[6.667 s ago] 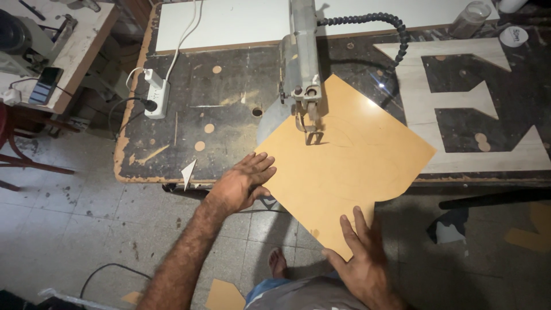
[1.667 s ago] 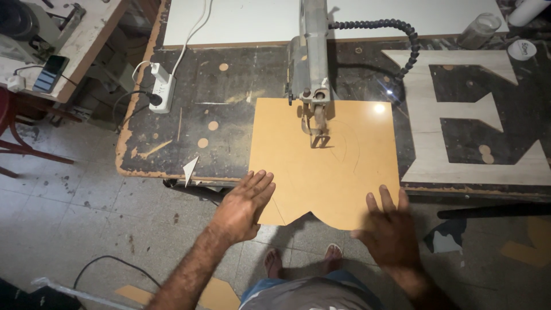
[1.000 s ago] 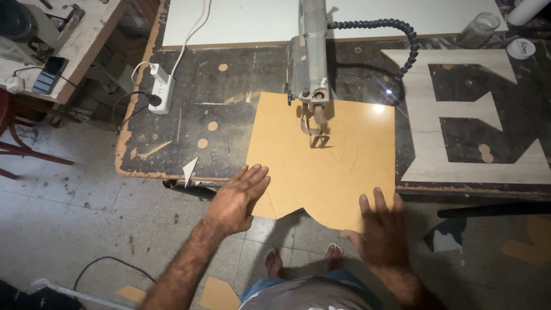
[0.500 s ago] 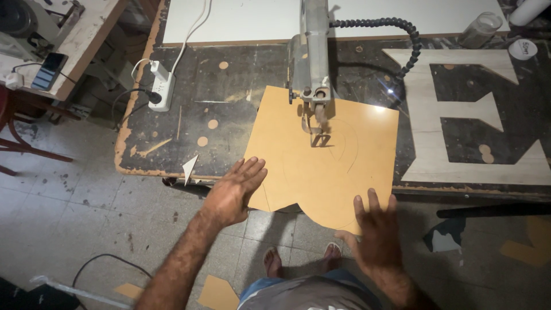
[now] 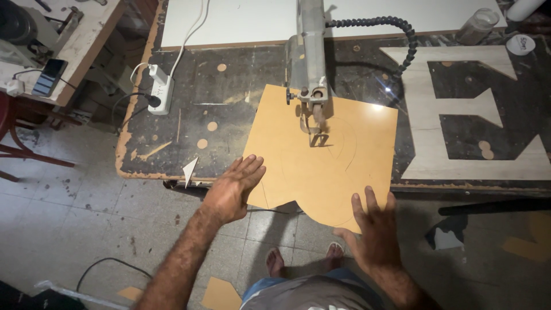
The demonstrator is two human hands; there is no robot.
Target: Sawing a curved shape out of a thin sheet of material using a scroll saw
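I am partway through sawing a curve in the thin brown board, which lies flat on the dark worktable under the saw arm, its near edge hanging over the table's front. My left hand presses flat, fingers spread, on the board's left corner; my right hand lies open at the near edge, gripping nothing. Next I judge the board needs slow turning so the blade follows the pencilled arc.
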